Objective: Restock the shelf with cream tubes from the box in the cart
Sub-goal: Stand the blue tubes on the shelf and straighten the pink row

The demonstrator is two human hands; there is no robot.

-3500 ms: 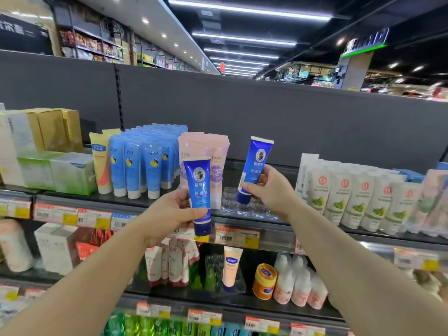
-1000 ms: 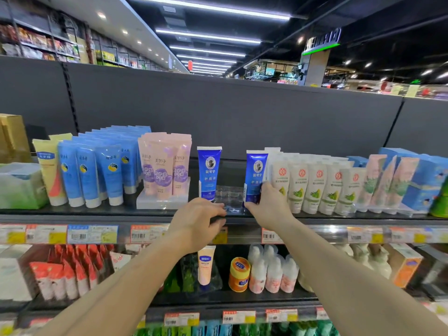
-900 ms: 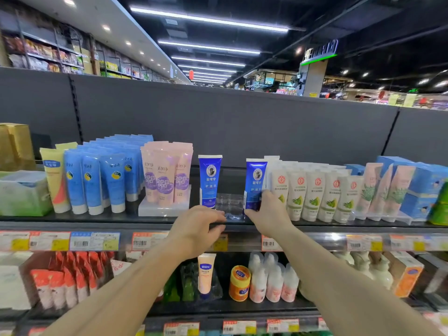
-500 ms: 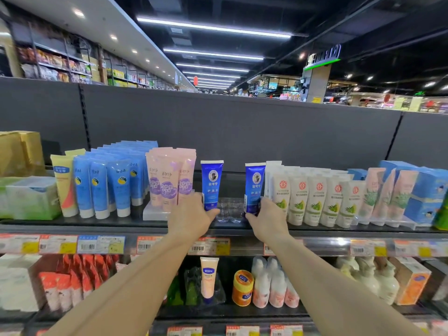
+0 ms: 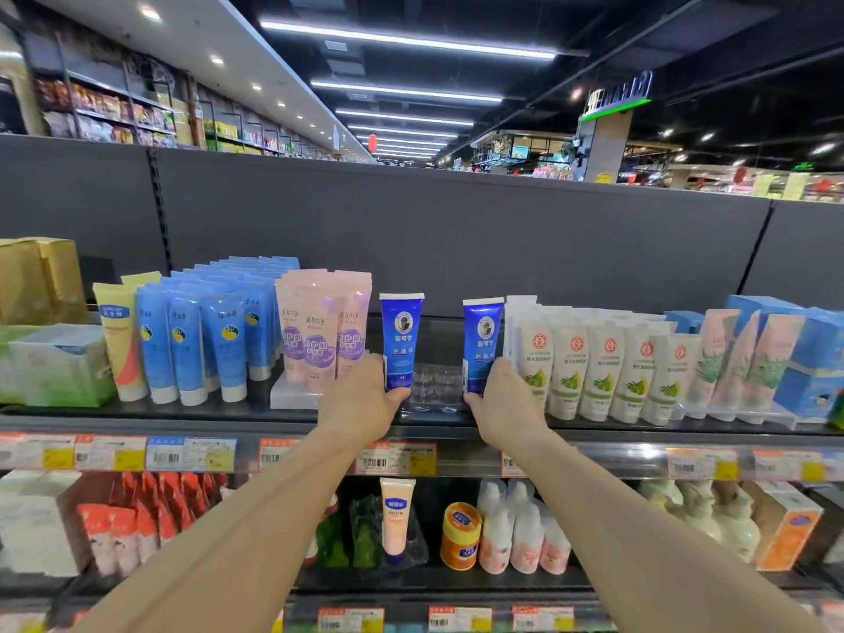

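Note:
Two dark blue cream tubes stand upright, cap down, on the top shelf (image 5: 593, 431). My left hand (image 5: 361, 404) grips the base of the left tube (image 5: 401, 331). My right hand (image 5: 504, 404) grips the base of the right tube (image 5: 482, 335). Between the two tubes sits a clear plastic tray (image 5: 436, 381) with nothing in its middle slots. The cart and its box are out of view.
Pink tubes (image 5: 319, 326) stand just left of the left hand, with light blue tubes (image 5: 205, 331) further left. White tubes with green labels (image 5: 593, 363) crowd the right hand. A lower shelf holds an orange jar (image 5: 460, 534) and small bottles.
Since 3.5 s ago both hands brought the blue tubes from mid-air down onto the shelf tray. Over the last second the left hand rose to the base of the left tube.

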